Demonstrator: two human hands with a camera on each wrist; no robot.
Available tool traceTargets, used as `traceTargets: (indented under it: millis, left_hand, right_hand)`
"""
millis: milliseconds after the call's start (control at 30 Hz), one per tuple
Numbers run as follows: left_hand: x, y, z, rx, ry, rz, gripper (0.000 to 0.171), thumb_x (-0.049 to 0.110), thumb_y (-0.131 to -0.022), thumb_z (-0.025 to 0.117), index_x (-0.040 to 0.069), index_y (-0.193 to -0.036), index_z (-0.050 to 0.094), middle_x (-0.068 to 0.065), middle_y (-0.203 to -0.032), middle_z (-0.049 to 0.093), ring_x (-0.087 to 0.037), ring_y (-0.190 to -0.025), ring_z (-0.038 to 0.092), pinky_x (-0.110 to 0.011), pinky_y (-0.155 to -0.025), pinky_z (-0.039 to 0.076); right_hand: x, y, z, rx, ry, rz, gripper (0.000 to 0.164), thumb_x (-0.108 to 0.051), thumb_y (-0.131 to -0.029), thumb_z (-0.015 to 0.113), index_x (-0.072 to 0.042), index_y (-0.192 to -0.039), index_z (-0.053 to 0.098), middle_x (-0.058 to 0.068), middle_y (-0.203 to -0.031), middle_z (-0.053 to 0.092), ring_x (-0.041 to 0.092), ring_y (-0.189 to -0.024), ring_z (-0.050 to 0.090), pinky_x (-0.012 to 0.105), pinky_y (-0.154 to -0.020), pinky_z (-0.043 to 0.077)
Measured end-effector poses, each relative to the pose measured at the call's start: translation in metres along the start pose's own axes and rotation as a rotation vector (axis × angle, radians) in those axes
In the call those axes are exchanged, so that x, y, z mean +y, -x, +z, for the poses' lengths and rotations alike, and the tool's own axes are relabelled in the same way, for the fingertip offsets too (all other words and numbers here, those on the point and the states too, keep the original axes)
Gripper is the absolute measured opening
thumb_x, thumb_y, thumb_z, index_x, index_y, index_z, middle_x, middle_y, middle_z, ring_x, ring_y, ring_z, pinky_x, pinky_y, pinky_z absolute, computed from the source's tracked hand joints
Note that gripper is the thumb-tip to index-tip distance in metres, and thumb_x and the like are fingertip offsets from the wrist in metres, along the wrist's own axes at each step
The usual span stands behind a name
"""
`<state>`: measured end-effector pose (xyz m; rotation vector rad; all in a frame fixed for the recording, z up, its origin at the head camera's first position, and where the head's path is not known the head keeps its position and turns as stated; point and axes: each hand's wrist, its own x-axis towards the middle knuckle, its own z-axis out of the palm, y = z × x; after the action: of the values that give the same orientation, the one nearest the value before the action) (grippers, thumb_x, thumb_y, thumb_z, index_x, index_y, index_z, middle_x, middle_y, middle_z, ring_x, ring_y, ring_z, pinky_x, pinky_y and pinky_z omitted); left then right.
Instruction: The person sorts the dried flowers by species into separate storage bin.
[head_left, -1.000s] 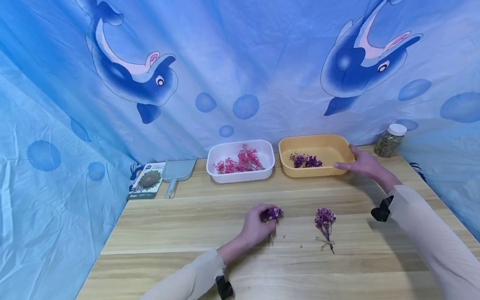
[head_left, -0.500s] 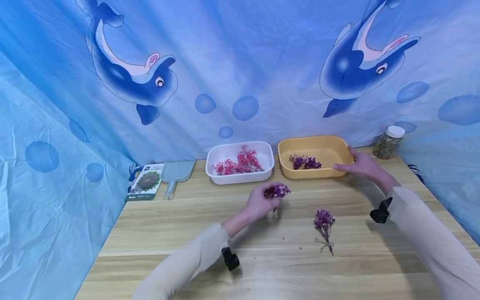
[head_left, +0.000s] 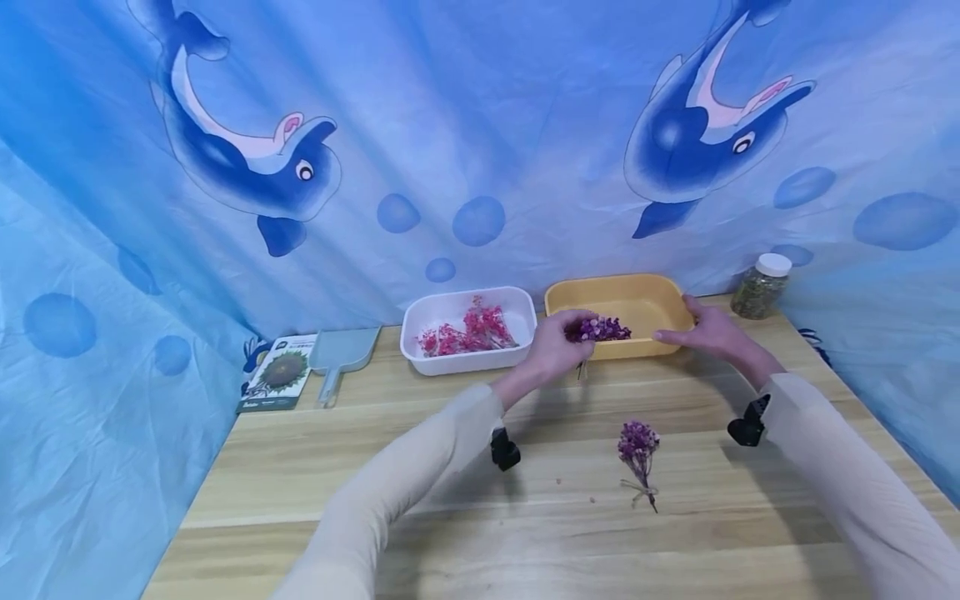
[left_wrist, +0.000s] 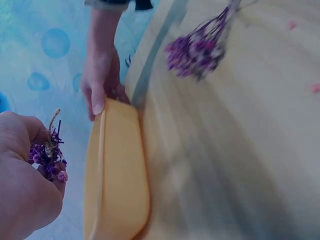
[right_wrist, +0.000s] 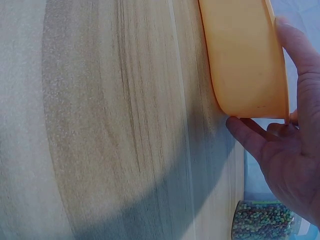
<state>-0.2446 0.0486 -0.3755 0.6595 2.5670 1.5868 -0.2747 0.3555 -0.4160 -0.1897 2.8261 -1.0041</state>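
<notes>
My left hand (head_left: 553, 346) pinches a small bunch of purple dried flowers (left_wrist: 48, 155) between thumb and fingers, a bit of twine showing at its stems. It hovers at the front left rim of the yellow plastic tray (head_left: 645, 312). In the head view, held flowers and those lying in the tray overlap, so I cannot tell them apart. My right hand (head_left: 716, 332) grips the tray's right end, thumb on the rim and fingers round the corner, also seen in the right wrist view. A second purple bunch (head_left: 638, 446), tied with twine, lies on the table in front.
Left of the yellow tray stands a white tray (head_left: 411, 342) with pink dried flowers (head_left: 480, 327). A lidded jar (head_left: 760, 287) stands at the back right. A light blue dustpan (head_left: 343, 350) and a sunflower packet (head_left: 281, 372) lie back left. A dolphin-printed curtain (head_left: 480, 125) hangs behind.
My left hand has carried its purple bunch from the middle of the table forward and right, up to the yellow tray. My right hand has kept its hold on the tray.
</notes>
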Motion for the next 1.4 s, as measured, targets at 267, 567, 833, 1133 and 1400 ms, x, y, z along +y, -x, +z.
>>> traceTargets:
  millis: [267, 567, 833, 1133, 1400]
  left_hand:
    - [0.006, -0.041, 0.016, 0.022, -0.094, -0.026, 0.045, 0.001, -0.085, 0.073, 0.012, -0.128, 0.068, -0.006, -0.118, 0.068, -0.016, -0.1, 0.062, -0.02, -0.08, 0.052]
    - [0.001, -0.08, 0.036, 0.012, -0.154, 0.052, 0.042, -0.003, -0.085, 0.069, 0.01, -0.124, 0.07, -0.002, -0.113, 0.07, -0.012, -0.097, 0.062, -0.016, -0.077, 0.049]
    - [-0.008, -0.097, 0.049, 0.01, -0.158, 0.067, 0.05, -0.007, -0.082, 0.067, 0.013, -0.128, 0.068, -0.002, -0.126, 0.064, -0.014, -0.105, 0.057, -0.019, -0.073, 0.05]
    - [-0.009, -0.104, 0.069, 0.027, -0.192, 0.089, 0.042, -0.004, -0.084, 0.069, 0.018, -0.12, 0.073, 0.0, -0.12, 0.066, -0.014, -0.113, 0.058, -0.021, -0.088, 0.048]
    - [-0.009, -0.107, 0.083, 0.019, -0.062, 0.066, 0.04, -0.006, -0.084, 0.071, 0.016, -0.117, 0.074, 0.002, -0.118, 0.066, -0.014, -0.109, 0.059, -0.022, -0.087, 0.05]
  right_hand:
    - [-0.004, -0.001, 0.004, 0.011, -0.024, -0.012, 0.117, -0.058, -0.088, 0.069, 0.009, -0.154, -0.001, 0.044, -0.15, 0.016, 0.059, -0.132, 0.032, 0.06, -0.104, 0.04]
    - [-0.009, -0.004, 0.007, 0.024, -0.033, 0.001, 0.117, -0.058, -0.087, 0.07, 0.009, -0.154, 0.001, 0.045, -0.149, 0.02, 0.056, -0.128, 0.042, 0.055, -0.096, 0.048]
    - [-0.012, -0.008, 0.013, 0.023, -0.084, -0.011, 0.117, -0.058, -0.087, 0.071, 0.008, -0.155, 0.002, 0.043, -0.15, 0.021, 0.05, -0.124, 0.048, 0.05, -0.096, 0.05]
    - [-0.007, -0.005, 0.011, 0.06, -0.068, -0.017, 0.116, -0.054, -0.086, 0.073, 0.01, -0.154, 0.005, 0.043, -0.149, 0.023, 0.052, -0.125, 0.047, 0.052, -0.097, 0.049]
    - [-0.001, 0.001, 0.008, 0.057, -0.073, 0.002, 0.116, -0.054, -0.087, 0.073, 0.01, -0.154, 0.003, 0.045, -0.147, 0.026, 0.045, -0.11, 0.057, 0.04, -0.08, 0.055]
